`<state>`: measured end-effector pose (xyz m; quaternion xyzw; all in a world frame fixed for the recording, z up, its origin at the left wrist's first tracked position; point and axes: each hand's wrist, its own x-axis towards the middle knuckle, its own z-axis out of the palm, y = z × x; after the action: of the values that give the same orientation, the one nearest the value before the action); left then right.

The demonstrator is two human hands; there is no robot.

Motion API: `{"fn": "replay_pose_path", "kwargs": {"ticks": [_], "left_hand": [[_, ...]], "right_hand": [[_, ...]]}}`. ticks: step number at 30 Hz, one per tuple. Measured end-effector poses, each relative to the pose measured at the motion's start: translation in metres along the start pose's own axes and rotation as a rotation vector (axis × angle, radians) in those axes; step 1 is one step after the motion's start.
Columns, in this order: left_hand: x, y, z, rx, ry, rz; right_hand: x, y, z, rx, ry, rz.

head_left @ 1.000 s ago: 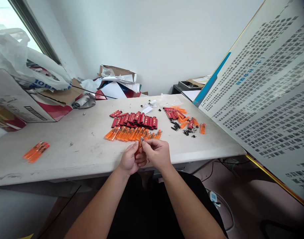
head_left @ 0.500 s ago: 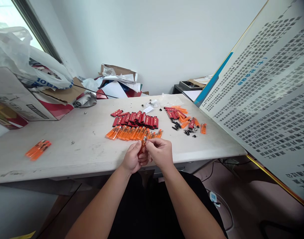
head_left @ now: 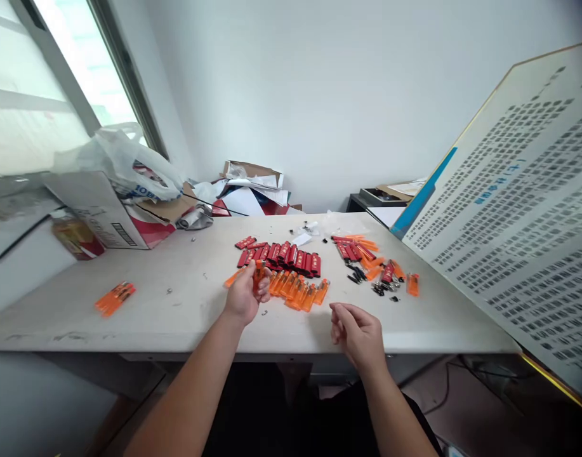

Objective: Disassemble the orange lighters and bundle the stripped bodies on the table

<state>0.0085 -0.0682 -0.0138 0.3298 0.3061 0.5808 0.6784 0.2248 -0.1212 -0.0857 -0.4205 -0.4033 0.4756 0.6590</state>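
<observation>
My left hand [head_left: 245, 293] is closed around an orange lighter [head_left: 259, 273] and holds it at the left end of a row of orange lighters [head_left: 297, 290] lying on the white table [head_left: 176, 304]. Behind that row lies a row of red lighters [head_left: 284, 252]. My right hand [head_left: 357, 330] hovers over the table's front edge, fingers loosely curled, with nothing in it.
A mixed heap of red and orange lighters with small black parts [head_left: 374, 266] lies to the right. A few orange lighters [head_left: 114, 297] lie far left. Cardboard boxes and a plastic bag [head_left: 119, 190] crowd the back left. A large printed board [head_left: 514, 222] leans at the right.
My hands have parted: the left carried the orange lighter up to the row, the right let go and drew back to the right. The camera has tilted up and shifted.
</observation>
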Motion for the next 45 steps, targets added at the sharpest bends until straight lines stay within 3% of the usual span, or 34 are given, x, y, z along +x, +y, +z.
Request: {"fn": "replay_pose_path", "kwargs": {"ticks": [6,13,19,24,31,34,36,41,45], "left_hand": [[0.023,0.039,-0.023,0.075,0.217,0.036],[0.036,0.056,-0.048,0.058,0.391,0.021],[0.037,0.056,-0.055,0.049,0.419,0.021],[0.034,0.051,-0.066,0.056,0.33,0.018],[0.017,0.052,-0.107,0.571,0.524,0.3],[0.001,0.07,-0.142,1.195,0.687,0.43],[-0.013,0.083,-0.167,1.516,0.752,0.408],[-0.043,0.103,-0.214,1.813,0.815,0.375],[-0.052,0.102,-0.218,1.762,0.802,0.517]], "right_hand": [[-0.003,0.006,-0.004,-0.061,-0.037,0.007],[-0.003,0.008,-0.005,-0.085,-0.026,0.001],[-0.001,0.009,-0.005,-0.091,-0.016,0.018],[-0.001,0.009,-0.005,-0.089,-0.027,0.004],[-0.005,-0.001,-0.001,-0.194,0.008,-0.039],[-0.005,-0.001,-0.001,-0.197,0.006,-0.039],[-0.006,-0.001,-0.002,-0.201,-0.008,-0.037],[-0.008,-0.001,-0.002,-0.237,-0.034,-0.071],[-0.01,-0.003,0.001,-0.275,-0.038,-0.091]]}}
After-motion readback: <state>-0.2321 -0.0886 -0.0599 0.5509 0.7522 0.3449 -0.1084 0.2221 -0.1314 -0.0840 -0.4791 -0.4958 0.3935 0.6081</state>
